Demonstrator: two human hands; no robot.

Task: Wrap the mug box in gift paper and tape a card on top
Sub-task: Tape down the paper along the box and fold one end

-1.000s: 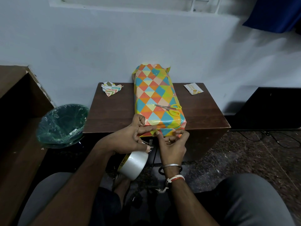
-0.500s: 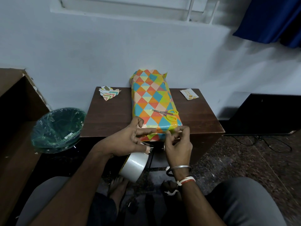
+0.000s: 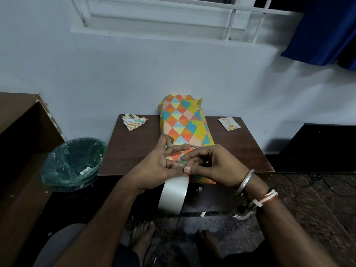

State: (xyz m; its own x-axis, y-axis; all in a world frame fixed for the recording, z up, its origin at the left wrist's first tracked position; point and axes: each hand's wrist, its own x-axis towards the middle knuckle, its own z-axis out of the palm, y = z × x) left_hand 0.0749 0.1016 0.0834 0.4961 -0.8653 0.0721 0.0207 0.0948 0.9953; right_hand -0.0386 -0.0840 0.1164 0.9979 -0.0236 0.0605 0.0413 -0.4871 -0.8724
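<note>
Mug box step: looks like taping the near end shut. Both hands are bunched right in front of that end of the mug box (image 3: 185,122).
Left hand: the left hand (image 3: 156,164) is palm-up with thumb and top fingers spread fairly straight. The tape roll (image 3: 173,193) dangles under it, so I'd guess a lower finger is hooked through, but that bit's hidden.
Right hand: the right hand (image 3: 212,164) has its fingers curled and its thumb tip pressed in against the left fingers just above the roll. Probably picking at the tape end, but the tape's clear, so can't tell if it's actually got any.
Box spot: lies lengthwise down the middle of the table (image 3: 131,151), with its near end poking past the front edge.
Gift paper: the gift paper (image 3: 179,105) covers the top and sides, and the far end flares open against the wall (image 3: 134,78).
Scissors: the scissors (image 3: 194,145) sit on top of the box, mostly hidden behind the hands.
Card: the card (image 3: 229,123) waits at the back right corner, not attached yet.
Scraps: the paper scraps (image 3: 134,121) are at the back left corner.
Bin: the bin (image 3: 73,162) stands off the table's left edge.
Next up: needs a strip pulled free, cut, and pressed flat over the near fold. After that comes the far end, then the card.
</note>
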